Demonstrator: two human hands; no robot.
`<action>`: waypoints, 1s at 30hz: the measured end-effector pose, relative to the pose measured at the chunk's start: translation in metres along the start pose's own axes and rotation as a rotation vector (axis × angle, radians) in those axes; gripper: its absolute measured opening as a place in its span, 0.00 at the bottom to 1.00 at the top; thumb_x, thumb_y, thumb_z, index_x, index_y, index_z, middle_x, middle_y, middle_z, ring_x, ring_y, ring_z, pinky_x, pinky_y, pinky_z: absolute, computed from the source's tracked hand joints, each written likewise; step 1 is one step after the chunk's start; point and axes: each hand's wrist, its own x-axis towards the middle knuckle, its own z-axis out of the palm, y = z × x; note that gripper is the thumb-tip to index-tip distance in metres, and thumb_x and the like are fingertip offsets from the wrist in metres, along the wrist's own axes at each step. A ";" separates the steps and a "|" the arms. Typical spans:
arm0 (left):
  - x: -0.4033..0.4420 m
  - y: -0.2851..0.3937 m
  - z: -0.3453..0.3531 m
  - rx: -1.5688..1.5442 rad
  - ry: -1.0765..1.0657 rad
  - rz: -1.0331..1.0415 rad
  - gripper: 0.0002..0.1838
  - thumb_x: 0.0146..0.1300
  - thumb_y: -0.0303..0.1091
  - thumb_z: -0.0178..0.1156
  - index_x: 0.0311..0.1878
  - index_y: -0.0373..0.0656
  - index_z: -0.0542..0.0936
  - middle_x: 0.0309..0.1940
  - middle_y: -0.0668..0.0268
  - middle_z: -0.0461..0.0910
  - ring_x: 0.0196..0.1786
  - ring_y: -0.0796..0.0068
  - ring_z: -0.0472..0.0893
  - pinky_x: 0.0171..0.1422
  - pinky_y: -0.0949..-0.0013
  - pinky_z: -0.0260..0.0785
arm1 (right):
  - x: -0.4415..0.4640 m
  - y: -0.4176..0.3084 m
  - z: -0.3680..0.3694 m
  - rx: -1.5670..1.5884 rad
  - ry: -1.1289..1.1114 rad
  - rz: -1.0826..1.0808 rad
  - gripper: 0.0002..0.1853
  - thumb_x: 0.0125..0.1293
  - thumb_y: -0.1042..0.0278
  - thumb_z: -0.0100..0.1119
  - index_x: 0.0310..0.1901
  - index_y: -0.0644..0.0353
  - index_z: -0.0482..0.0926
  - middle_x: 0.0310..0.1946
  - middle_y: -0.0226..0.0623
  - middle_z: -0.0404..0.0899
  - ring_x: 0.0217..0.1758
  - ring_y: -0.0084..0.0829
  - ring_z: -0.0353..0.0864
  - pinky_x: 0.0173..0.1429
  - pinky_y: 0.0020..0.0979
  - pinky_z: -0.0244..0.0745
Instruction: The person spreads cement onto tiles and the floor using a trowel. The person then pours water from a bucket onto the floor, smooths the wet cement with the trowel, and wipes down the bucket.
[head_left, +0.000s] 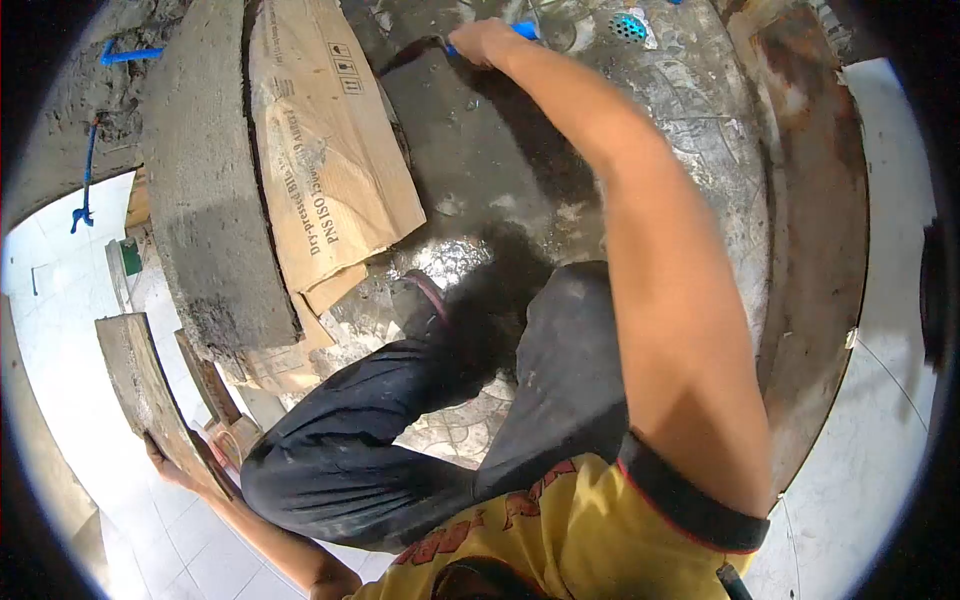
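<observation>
My right hand (482,43) is at the top of the view, closed around the blue handle (524,31) of a tool. The tool's end is hard to make out beside the wet grey cement (450,130). At the lower left, my left hand (168,466) grips the lower edge of a cement-smeared wooden board (143,375), beside my bent knee; its fingers are partly hidden by the board. A flattened cardboard piece (320,170) lies left of the wet cement, next to a wide grey cement-covered board (205,190).
Blue pipes (88,180) stick out at the left. A round blue drain cover (628,27) sits at the top right. A brown-stained raised edge (815,220) runs down the right, beside white tiles (900,300). My legs (350,420) are folded on the floor.
</observation>
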 end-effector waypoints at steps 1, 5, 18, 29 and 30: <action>0.000 0.008 0.006 -0.090 0.037 -0.091 0.18 0.71 0.30 0.46 0.61 0.35 0.73 0.44 0.59 0.79 0.33 0.72 0.79 0.35 0.70 0.75 | -0.010 0.006 0.001 -0.011 -0.008 -0.036 0.12 0.53 0.76 0.61 0.42 0.60 0.82 0.42 0.44 0.84 0.47 0.47 0.84 0.45 0.45 0.79; -0.009 0.008 0.012 -0.014 0.135 -0.051 0.15 0.71 0.37 0.48 0.50 0.34 0.76 0.38 0.58 0.79 0.30 0.68 0.80 0.31 0.70 0.77 | -0.059 0.036 0.015 -0.061 -0.022 -0.214 0.09 0.54 0.73 0.61 0.38 0.62 0.82 0.40 0.47 0.84 0.45 0.49 0.84 0.44 0.45 0.79; 0.025 -0.024 -0.058 -0.120 0.219 0.029 0.23 0.74 0.37 0.40 0.63 0.33 0.72 0.56 0.60 0.76 0.56 0.68 0.77 0.63 0.67 0.69 | 0.023 0.062 -0.025 0.106 0.250 0.394 0.13 0.63 0.68 0.50 0.43 0.59 0.83 0.44 0.48 0.84 0.49 0.48 0.84 0.51 0.47 0.80; -0.037 0.091 -0.010 -0.186 0.185 0.061 0.24 0.72 0.38 0.45 0.64 0.33 0.71 0.58 0.56 0.75 0.56 0.63 0.77 0.60 0.65 0.72 | -0.086 0.045 -0.004 -0.055 -0.114 -0.112 0.11 0.54 0.71 0.62 0.40 0.63 0.81 0.40 0.50 0.83 0.46 0.49 0.84 0.48 0.45 0.79; -0.045 0.093 -0.001 -0.100 0.189 0.130 0.24 0.72 0.38 0.44 0.64 0.33 0.71 0.59 0.55 0.74 0.57 0.63 0.76 0.62 0.64 0.71 | -0.099 0.059 0.001 -0.051 -0.133 -0.151 0.13 0.53 0.69 0.62 0.40 0.62 0.81 0.41 0.51 0.83 0.47 0.50 0.83 0.48 0.46 0.79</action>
